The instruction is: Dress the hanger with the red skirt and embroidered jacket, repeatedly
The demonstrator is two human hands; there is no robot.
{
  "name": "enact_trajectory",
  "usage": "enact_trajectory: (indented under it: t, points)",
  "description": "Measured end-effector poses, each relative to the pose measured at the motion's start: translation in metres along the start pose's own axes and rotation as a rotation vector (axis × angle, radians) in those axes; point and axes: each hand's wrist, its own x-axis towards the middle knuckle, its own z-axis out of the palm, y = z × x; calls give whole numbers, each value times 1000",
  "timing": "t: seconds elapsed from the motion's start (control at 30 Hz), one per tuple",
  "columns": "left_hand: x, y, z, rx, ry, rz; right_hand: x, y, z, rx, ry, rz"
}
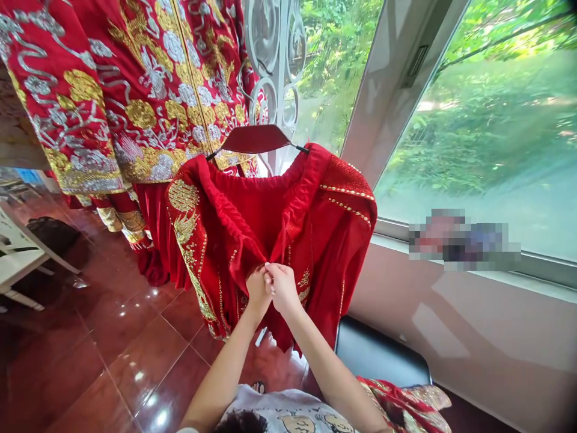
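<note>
A red garment (pixel 315 222) with gold embroidery hangs on a dark red hanger (pixel 255 138) in front of me. Both hands meet at its front opening, where the two edges come together. My left hand (pixel 256 290) is closed, pinching the left edge of the fabric. My right hand (pixel 282 285) is closed too, fingers pinched on the right edge right beside the left hand. What exactly sits between the fingertips, a button or a clasp, is hidden.
A second red robe (pixel 135 90) with heavy gold and silver embroidery hangs behind at the left. A black stool (pixel 378 355) stands below right, with red cloth (pixel 406 406) lying by it. White furniture (pixel 18 258) stands at the left on red tiles. Large windows (pixel 487 132) fill the right.
</note>
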Motion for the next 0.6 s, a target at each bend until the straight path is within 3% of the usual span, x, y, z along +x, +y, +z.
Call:
enact_trajectory:
  t: [0.17,0.33,0.47,0.6]
  points:
    - [-4,11,-10,76,-71,-33,2,-24,12,15,0,-119]
    - [-1,15,-27,81,-79,-54,2,-20,11,-23,-26,-215]
    - [15,15,-37,-14,14,-76,2,-13,12,1,-28,-205]
    - [26,15,-32,-153,2,-13,2,-23,21,113,-6,-152]
